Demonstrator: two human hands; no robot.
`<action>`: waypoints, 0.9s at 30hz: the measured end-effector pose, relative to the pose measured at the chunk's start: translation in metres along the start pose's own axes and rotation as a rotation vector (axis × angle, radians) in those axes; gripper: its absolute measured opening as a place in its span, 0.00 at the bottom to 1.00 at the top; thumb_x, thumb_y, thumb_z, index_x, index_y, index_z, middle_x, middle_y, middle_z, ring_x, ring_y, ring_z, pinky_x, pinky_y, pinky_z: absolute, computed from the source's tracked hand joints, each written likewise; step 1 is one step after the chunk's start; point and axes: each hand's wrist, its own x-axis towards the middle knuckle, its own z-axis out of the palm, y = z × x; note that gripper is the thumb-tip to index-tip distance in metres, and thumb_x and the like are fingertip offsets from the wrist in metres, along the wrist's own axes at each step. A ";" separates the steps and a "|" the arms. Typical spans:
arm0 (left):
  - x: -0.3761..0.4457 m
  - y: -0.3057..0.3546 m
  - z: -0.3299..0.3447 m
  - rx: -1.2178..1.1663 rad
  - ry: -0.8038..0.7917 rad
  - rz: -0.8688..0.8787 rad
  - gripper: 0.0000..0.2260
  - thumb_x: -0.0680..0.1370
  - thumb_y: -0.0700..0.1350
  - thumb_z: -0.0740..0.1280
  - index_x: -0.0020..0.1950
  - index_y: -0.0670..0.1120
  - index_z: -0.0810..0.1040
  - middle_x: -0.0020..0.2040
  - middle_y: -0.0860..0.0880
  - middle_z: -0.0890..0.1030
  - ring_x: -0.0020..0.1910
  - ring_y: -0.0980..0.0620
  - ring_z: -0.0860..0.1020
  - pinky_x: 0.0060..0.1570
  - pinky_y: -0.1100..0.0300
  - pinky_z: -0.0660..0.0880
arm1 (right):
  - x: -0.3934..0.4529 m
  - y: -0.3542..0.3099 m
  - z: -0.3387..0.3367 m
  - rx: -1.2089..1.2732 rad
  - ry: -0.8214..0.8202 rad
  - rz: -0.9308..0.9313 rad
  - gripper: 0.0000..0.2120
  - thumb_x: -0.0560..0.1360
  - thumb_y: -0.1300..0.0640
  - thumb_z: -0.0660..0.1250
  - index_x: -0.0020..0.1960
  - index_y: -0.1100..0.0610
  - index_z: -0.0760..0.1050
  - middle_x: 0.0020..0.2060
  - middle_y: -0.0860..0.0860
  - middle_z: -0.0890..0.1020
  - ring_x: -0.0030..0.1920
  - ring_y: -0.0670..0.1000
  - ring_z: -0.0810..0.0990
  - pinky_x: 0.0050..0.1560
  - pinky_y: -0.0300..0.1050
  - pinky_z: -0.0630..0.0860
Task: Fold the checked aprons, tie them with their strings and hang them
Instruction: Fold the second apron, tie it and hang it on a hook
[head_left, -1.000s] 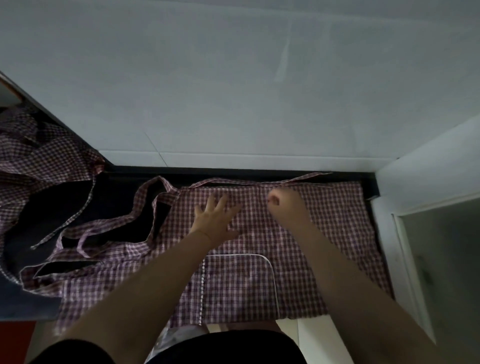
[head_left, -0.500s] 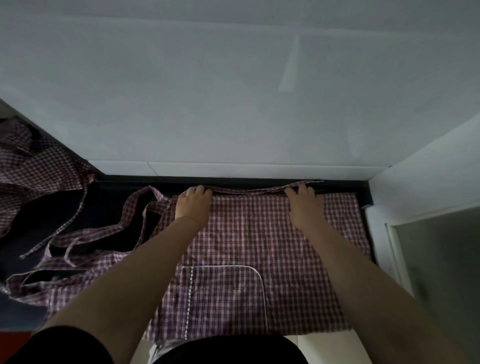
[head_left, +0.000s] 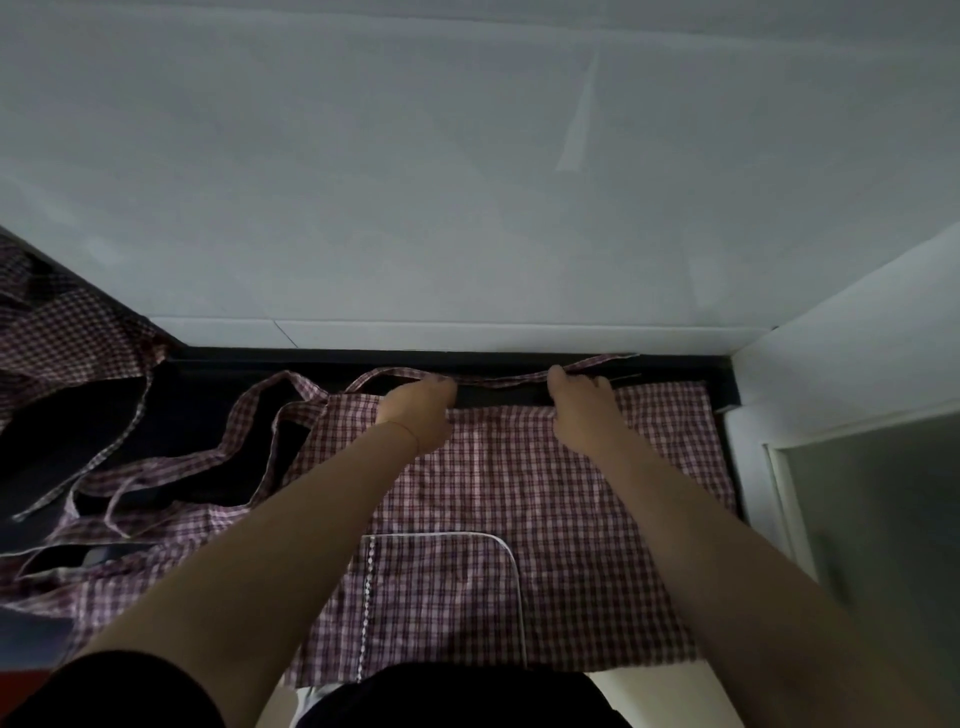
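Both arms outstretched, left hand (head_left: 415, 410) and right hand (head_left: 582, 402) with fingers curled.

You see a thin woven cloth apron (head_left: 519, 483), matt, on a dark smooth counter (head_left: 218, 395); the wall (head_left: 467, 182) is glossy.

At 12 o'clock the white wall (head_left: 467, 208) blocks the bench (head_left: 509, 397); at 3 o'clock a side panel (head_left: 831, 364) closes it. At 9 o'clock loose strings (head_left: 156, 467) and another checked apron (head_left: 62, 338) clutter the dark surface.
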 end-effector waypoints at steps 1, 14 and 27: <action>-0.001 0.003 0.000 -0.049 -0.017 0.017 0.09 0.78 0.43 0.65 0.58 0.47 0.71 0.53 0.47 0.77 0.45 0.48 0.75 0.39 0.57 0.71 | 0.000 -0.002 -0.001 0.042 -0.015 -0.014 0.17 0.77 0.60 0.64 0.64 0.55 0.66 0.52 0.53 0.79 0.55 0.56 0.76 0.64 0.54 0.66; -0.003 0.062 -0.014 -0.221 -0.033 0.131 0.08 0.78 0.40 0.63 0.57 0.43 0.72 0.52 0.45 0.79 0.51 0.45 0.79 0.54 0.51 0.78 | -0.002 -0.041 -0.026 0.240 -0.156 -0.101 0.15 0.77 0.51 0.66 0.52 0.52 0.60 0.40 0.47 0.76 0.44 0.53 0.76 0.51 0.47 0.62; 0.001 0.046 -0.023 0.262 0.015 0.052 0.09 0.77 0.49 0.65 0.52 0.49 0.81 0.45 0.51 0.80 0.46 0.50 0.77 0.46 0.56 0.74 | 0.004 -0.044 -0.020 0.104 -0.207 -0.021 0.06 0.78 0.55 0.62 0.55 0.51 0.70 0.49 0.51 0.77 0.58 0.57 0.76 0.72 0.60 0.59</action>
